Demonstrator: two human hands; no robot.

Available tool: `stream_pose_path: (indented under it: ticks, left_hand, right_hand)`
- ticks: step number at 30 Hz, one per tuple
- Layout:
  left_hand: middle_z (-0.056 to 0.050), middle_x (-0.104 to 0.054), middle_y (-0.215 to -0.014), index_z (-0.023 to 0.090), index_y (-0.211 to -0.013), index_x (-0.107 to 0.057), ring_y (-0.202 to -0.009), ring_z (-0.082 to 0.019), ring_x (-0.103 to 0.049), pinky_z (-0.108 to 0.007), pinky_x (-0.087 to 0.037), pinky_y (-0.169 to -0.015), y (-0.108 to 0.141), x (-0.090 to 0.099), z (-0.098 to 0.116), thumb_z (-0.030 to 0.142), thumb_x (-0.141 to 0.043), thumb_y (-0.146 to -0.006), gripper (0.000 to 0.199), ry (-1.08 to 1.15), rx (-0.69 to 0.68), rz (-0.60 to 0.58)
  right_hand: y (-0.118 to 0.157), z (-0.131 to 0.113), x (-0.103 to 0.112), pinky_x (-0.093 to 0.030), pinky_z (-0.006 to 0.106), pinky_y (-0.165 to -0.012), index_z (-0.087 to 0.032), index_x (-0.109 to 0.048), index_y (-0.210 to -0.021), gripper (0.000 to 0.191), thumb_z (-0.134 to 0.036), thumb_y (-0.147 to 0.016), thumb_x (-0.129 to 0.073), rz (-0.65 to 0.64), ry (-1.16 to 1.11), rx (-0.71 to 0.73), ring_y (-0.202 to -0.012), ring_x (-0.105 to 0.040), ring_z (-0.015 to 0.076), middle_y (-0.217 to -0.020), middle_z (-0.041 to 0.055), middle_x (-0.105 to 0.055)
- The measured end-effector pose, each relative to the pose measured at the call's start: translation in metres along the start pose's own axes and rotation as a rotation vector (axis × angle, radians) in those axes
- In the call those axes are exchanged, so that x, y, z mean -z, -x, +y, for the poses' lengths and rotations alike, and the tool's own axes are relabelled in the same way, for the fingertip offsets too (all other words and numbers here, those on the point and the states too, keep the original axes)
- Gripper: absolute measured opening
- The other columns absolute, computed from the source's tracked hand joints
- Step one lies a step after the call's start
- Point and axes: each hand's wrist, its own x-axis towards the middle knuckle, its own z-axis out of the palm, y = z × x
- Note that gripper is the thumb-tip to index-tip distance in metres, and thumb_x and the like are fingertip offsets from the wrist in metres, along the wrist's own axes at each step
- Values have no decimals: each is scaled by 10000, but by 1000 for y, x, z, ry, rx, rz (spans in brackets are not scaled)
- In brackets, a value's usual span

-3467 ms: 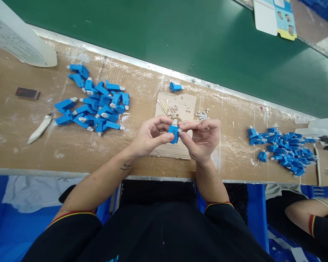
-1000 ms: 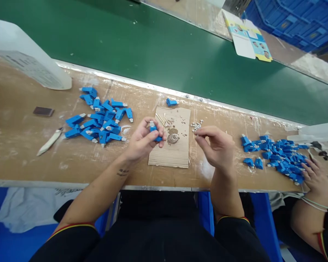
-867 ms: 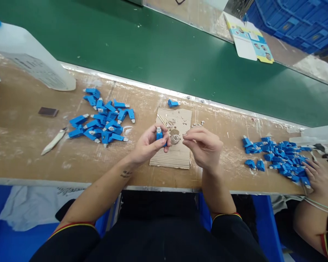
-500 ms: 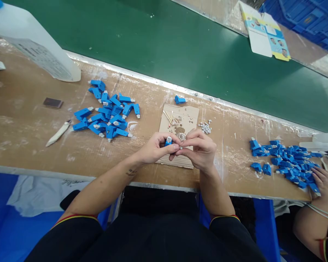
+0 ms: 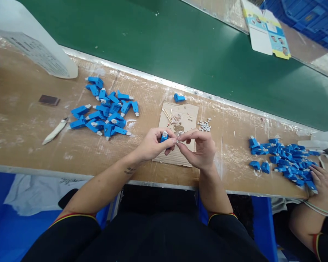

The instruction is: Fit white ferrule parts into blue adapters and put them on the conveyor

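Observation:
My left hand (image 5: 155, 146) is closed around a small blue plastic part (image 5: 164, 137) with a whitish tip pointing up. Thumb and forefinger of my right hand (image 5: 199, 148) pinch a tiny pale piece (image 5: 177, 141) right at the left fingertips. Both hands are over the near part of a stained cardboard sheet (image 5: 190, 111). On it lie several thin sticks (image 5: 168, 117) and a small round container (image 5: 179, 134), partly hidden by my right fingers. A little heap of small grey pieces (image 5: 205, 125) sits just right of the cardboard.
Blue parts lie in a pile at left (image 5: 106, 112) and another at right (image 5: 292, 160), where a co-worker's hand (image 5: 324, 183) rests. One blue part (image 5: 179, 97) is behind the cardboard. A white jug (image 5: 38, 43), knife-like tool (image 5: 55, 131) and dark block (image 5: 49, 100) stand left. A green belt (image 5: 153, 40) runs behind.
My hands have shifted slightly left and up in view, and the right fingers are more spread around their pinch. The blue part stays in my left hand.

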Motion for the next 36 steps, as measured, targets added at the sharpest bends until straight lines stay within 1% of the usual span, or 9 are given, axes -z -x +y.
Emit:
stream_pose_path:
  ticks: [3, 6, 8, 11, 15, 25, 30, 33, 36]
  left_hand:
    - [-2, -637, -634, 156, -809, -708, -531, -106, -558, -243, -437, -509, -2, 2, -4, 402, -892, -771, 309, 58, -12, 27]
    - [-36, -645, -713, 142, -961, -776, -697, -167, -631, -273, -520, -588, -5, 6, -4, 391, -799, -784, 307, 256, -45, 98]
    - [-54, -644, -760, 122, -1040, -784, -786, -195, -648, -293, -558, -643, -7, 10, -2, 327, -727, -760, 351, 367, -59, 166]
    - [-53, -646, -786, 116, -1046, -768, -792, -188, -641, -292, -567, -661, -10, 14, 1, 220, -660, -725, 354, 382, -75, 273]
    - [-35, -645, -785, 128, -1034, -747, -751, -163, -625, -280, -560, -651, -12, 14, 1, 178, -651, -772, 284, 304, -62, 358]
    - [-26, -661, -766, 131, -956, -748, -712, -142, -626, -260, -559, -610, -12, 12, 4, 165, -688, -781, 188, 298, -65, 386]
    - [-27, -694, -812, 153, -1011, -757, -761, -153, -666, -271, -581, -630, -11, 16, -2, 218, -771, -797, 224, 217, -119, 381]
    - [-59, -759, -900, 165, -1087, -742, -866, -203, -733, -296, -606, -659, -9, 18, -6, 321, -885, -778, 375, 156, -161, 329]
    - [-88, -805, -948, 170, -1119, -716, -927, -237, -781, -314, -630, -720, -6, 16, -10, 434, -952, -758, 505, 157, -155, 211]
  right_hand:
    - [0, 3, 6, -541, 286, -578, -316, -461, -1120, 374, -141, -920, -723, 16, 44, 0, -707, -704, 146, -884, -42, -772]
    - [-2, 9, 24, -537, 296, -590, -314, -407, -1084, 379, -182, -908, -715, -25, 126, -94, -719, -705, 154, -883, -39, -771]
    - [-4, 14, 38, -528, 297, -591, -307, -398, -1061, 368, -203, -894, -710, -118, 198, -205, -699, -687, 150, -883, -33, -775]
    - [-8, 21, 50, -506, 292, -588, -293, -408, -1035, 326, -216, -872, -679, -305, 280, -326, -673, -658, 142, -892, -13, -778]
    - [-10, 28, 48, -523, 318, -641, -284, -402, -1022, 283, -237, -859, -628, -443, 336, -401, -721, -668, 160, -923, 22, -775]
    - [-13, 29, 43, -517, 326, -667, -278, -394, -1010, 273, -212, -836, -595, -510, 396, -442, -744, -672, 174, -935, 40, -775]
    - [-15, 23, 47, -512, 320, -635, -291, -390, -1019, 302, -231, -861, -641, -408, 342, -401, -724, -674, 162, -903, 0, -766]
    - [-16, 13, 45, -501, 323, -587, -314, -370, -1042, 365, -283, -885, -697, -217, 191, -282, -707, -673, 162, -855, -44, -727]
    - [-16, 5, 35, -533, 366, -613, -341, -348, -1052, 397, -390, -923, -720, -29, 66, -149, -714, -665, 187, -799, -64, -663]
